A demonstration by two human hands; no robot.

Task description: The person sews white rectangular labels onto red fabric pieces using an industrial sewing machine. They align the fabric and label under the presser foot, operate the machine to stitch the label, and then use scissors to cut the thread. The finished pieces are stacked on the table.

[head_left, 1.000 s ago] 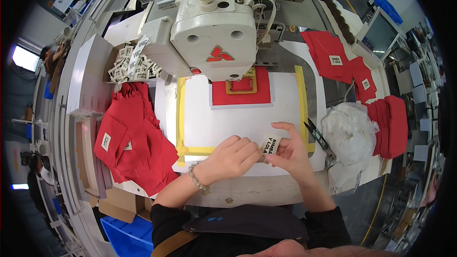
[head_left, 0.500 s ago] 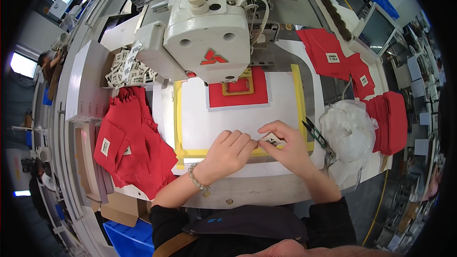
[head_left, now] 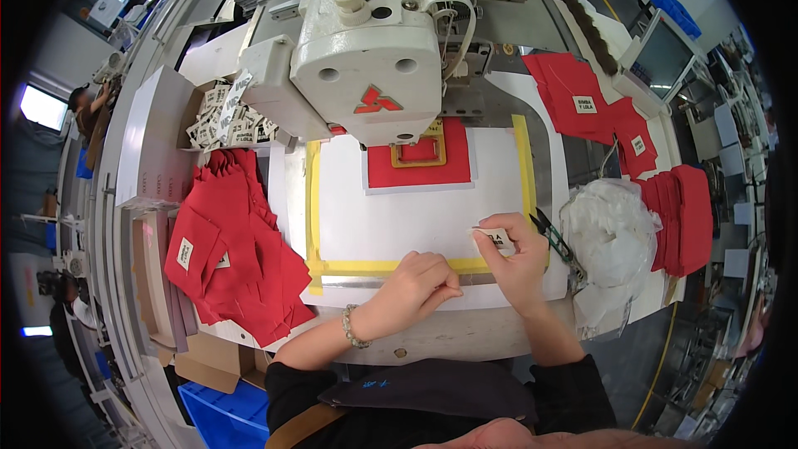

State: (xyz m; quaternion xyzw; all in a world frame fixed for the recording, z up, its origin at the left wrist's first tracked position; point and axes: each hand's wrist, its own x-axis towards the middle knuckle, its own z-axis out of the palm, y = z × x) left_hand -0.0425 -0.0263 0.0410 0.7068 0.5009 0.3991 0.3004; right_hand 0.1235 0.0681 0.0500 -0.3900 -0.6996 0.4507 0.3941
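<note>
My right hand pinches a small cream fabric label with dark print between thumb and fingers, above the front right of the white work sheet. Apart from it, to the left, my left hand hovers over the sheet's front edge. Its fingers are curled and pressed together; whatever they hold, if anything, is hidden. Farther back, a red fabric piece lies flat under the head of a white sewing machine. A yellow frame rests on that fabric.
Left are a heap of red pieces and a box of loose labels. On the right lie scissors, a white plastic bag, stacked red pieces and labelled red pieces. Yellow tape borders the sheet.
My hands have moved apart. The right one has shifted slightly right with the label, while the left has let go of the label's edge and drawn back toward me.
</note>
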